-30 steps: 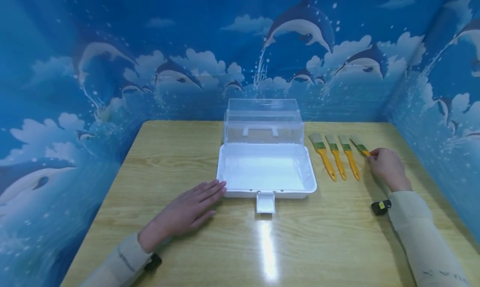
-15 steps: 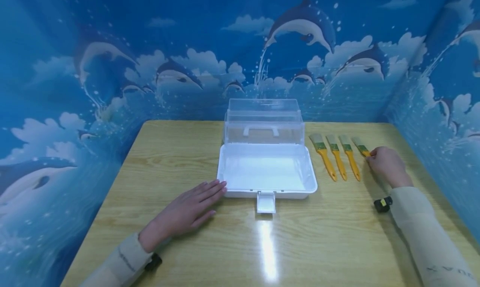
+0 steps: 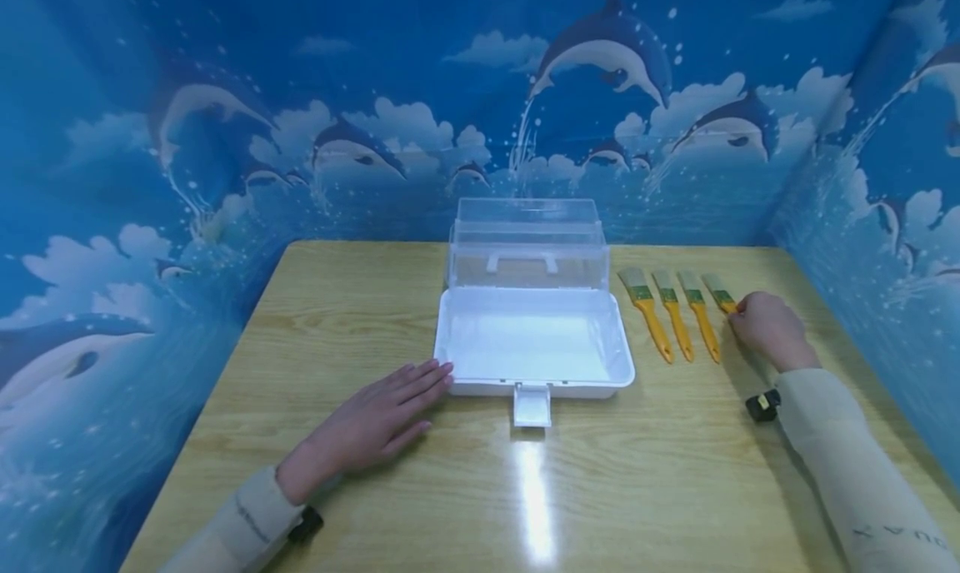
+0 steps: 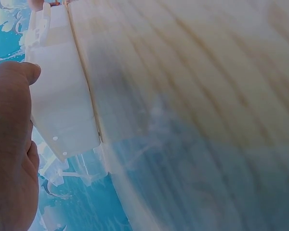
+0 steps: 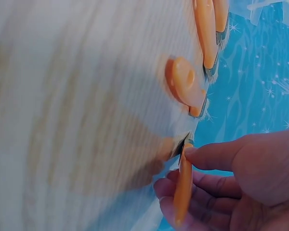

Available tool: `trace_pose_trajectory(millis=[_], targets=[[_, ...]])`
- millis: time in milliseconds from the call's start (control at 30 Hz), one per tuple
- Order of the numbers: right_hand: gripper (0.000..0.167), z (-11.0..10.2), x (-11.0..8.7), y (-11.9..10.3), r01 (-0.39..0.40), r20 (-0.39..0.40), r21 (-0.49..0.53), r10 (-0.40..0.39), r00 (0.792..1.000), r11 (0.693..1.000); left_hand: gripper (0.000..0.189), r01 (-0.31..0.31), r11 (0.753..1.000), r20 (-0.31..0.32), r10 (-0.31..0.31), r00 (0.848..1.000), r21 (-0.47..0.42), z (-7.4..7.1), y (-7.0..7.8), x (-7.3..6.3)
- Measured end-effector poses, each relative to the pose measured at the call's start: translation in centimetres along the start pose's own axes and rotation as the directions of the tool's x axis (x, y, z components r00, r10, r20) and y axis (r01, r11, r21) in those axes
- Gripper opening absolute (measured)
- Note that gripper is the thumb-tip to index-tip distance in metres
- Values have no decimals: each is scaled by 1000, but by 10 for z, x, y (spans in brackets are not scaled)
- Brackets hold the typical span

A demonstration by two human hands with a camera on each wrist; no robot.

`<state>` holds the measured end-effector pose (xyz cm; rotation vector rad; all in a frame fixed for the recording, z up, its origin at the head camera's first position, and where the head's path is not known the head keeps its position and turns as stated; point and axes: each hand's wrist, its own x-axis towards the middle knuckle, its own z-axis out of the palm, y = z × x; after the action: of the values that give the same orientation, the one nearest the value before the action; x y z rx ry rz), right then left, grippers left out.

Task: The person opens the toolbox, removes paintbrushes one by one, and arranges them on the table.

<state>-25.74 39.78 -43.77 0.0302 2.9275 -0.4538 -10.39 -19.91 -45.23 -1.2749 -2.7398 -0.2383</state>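
Observation:
My right hand (image 3: 774,330) pinches the orange handle of the rightmost paintbrush (image 5: 184,185) between thumb and fingers. In the head view its bristles point away toward the back of the table, beside the other brushes. Three more paintbrushes (image 3: 697,315) lie side by side to its left, with pale bristles, green bands and orange handles. My left hand (image 3: 375,423) lies with straight fingers, its fingertips at the front left corner of the white plastic box (image 3: 532,387). The box stands with its clear lid (image 3: 528,236) raised at the back and its front latch (image 3: 532,408) hanging down.
The wood-grain table (image 3: 337,306) ends at the back against a blue dolphin-print curtain (image 3: 420,82), which also rises at both sides. A small black device (image 3: 763,406) sits at the right wrist, another (image 3: 306,523) at the left.
The held paintbrush has turned slightly, so its bristles now lie flatter and show their broad side. The right hand has shifted a little left; the left hand and box keep their places.

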Motion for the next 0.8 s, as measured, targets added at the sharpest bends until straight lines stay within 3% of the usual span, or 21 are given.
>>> trace_pose_trajectory(millis=[400, 800], targets=[[39, 1, 0, -8, 6, 40, -3, -6, 999, 1000, 67, 0, 1000, 7, 0, 1000, -2, 0, 0, 0], [35, 0, 1, -11, -12, 70, -4, 12, 997, 1000, 66, 4, 1000, 10, -3, 1000, -9, 0, 0, 0]])
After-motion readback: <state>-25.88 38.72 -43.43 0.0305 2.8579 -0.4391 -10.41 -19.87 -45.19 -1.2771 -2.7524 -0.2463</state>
